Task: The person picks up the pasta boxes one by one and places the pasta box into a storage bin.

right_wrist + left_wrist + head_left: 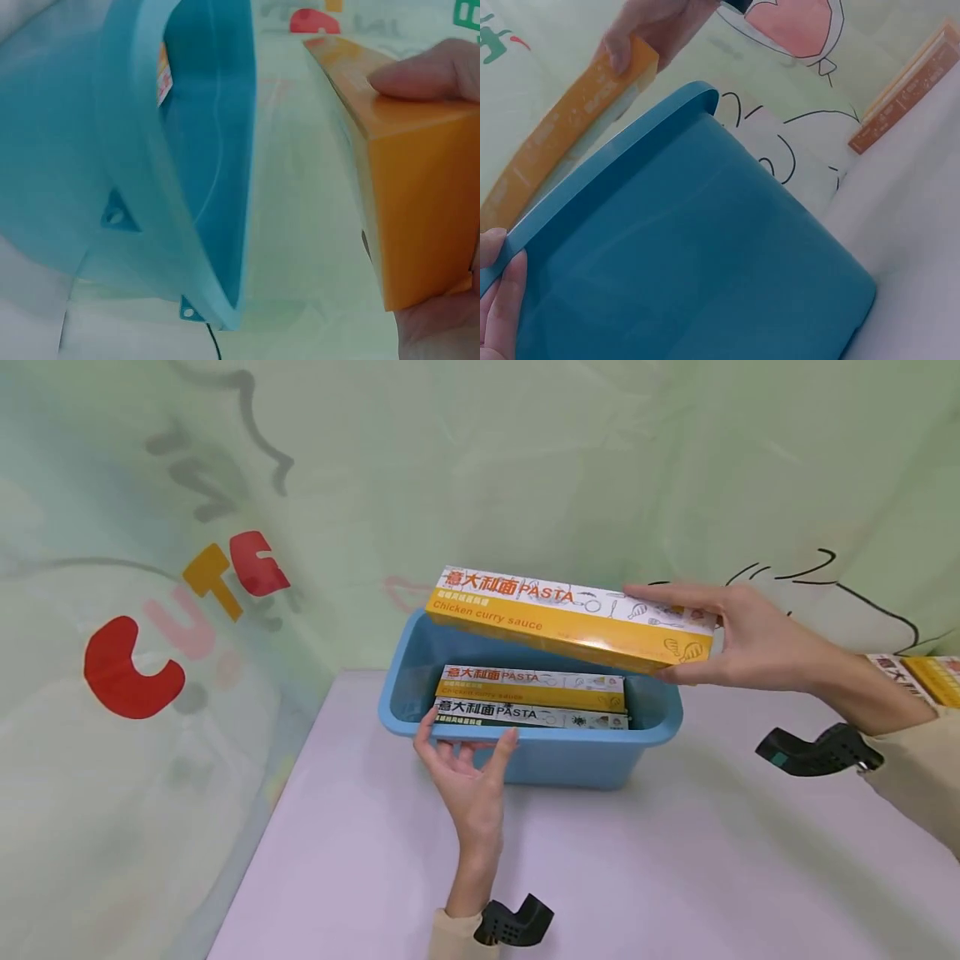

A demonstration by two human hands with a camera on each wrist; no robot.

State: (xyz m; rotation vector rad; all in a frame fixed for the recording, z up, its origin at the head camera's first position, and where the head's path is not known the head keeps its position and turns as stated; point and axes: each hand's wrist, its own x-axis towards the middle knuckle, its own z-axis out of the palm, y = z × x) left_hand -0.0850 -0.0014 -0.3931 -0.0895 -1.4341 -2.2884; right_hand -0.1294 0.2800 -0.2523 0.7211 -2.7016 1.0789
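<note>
My right hand (738,635) grips the right end of a yellow and white pasta box (570,618), its label reading Chicken curry sauce. That box is held above the back of a blue plastic bin (570,760), tilted slightly down to the right. With its fingers at the near rim, my left hand (468,781) holds the bin; the left wrist view shows the rim pinched between the digits. Inside the bin lie another yellow pasta box (532,689) and, nearer me, a white and dark green pasta box (532,713). In the right wrist view the held box (427,210) is apart from the bin's rim (176,180).
The bin stands on a pale lilac table (360,860). More pasta boxes (922,677) lie at the far right, partly behind the right forearm. A printed green curtain (525,468) hangs close behind the bin and along the left side.
</note>
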